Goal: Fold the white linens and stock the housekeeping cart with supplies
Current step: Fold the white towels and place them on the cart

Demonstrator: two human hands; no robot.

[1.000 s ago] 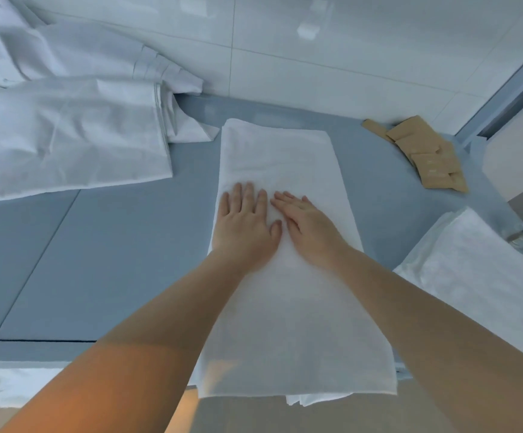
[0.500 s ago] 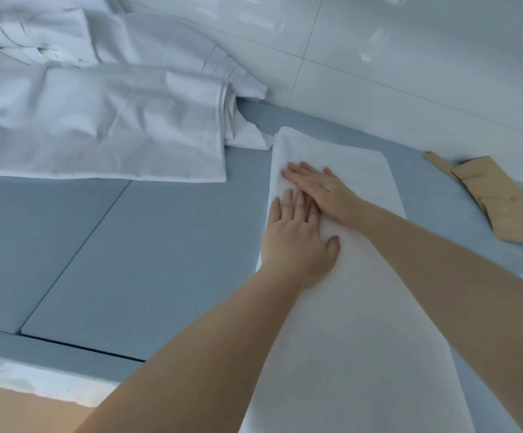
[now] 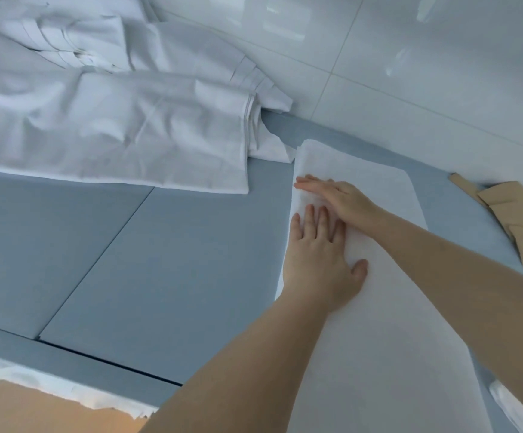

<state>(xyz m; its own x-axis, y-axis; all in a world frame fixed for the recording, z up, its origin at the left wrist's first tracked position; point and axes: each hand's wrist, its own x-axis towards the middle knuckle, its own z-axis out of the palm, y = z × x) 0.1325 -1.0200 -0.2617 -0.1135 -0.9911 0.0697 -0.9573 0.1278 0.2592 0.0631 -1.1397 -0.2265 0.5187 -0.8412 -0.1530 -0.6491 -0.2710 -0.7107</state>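
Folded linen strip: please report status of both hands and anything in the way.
Left hand and right hand flat, pressing folded linen strip. Strip lies on blue table. Loose sheet pile touches its far corner; tan cloths apart.

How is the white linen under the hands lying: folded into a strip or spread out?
Folded: the white linen is a narrow, straight-edged strip on the blue surface, with the left hand and right hand flat on it.

The blue-grey table surface lies open to the left of the folded white linen, bounded at the far left by the rumpled white sheets, behind by the white tiled wall, and at the right by tan cloths.
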